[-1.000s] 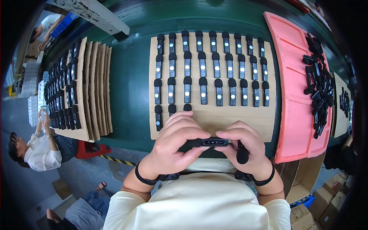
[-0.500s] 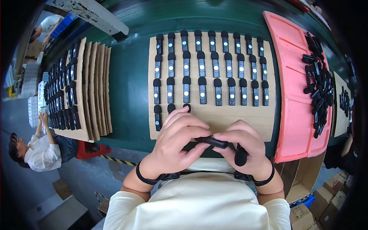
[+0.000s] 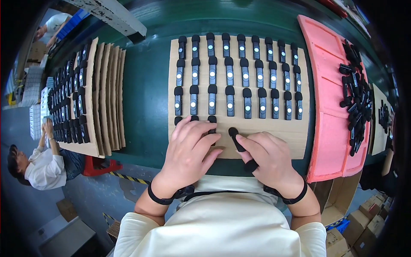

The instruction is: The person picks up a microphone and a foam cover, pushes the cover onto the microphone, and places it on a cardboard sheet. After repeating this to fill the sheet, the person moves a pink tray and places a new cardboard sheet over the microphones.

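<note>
Black and foam-tipped, the microphone pinched in the right hand slants away and slightly left over cardboard, the left hand beside it loosely spread, seemingly empty.

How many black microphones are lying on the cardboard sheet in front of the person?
30 microphones: nine in each of the three far rows, and three in the nearest row, partly covered by the left hand, which may hide more.

Blue-grey floor, striped tape, red stool, green tabletop, chipped white post.
</note>
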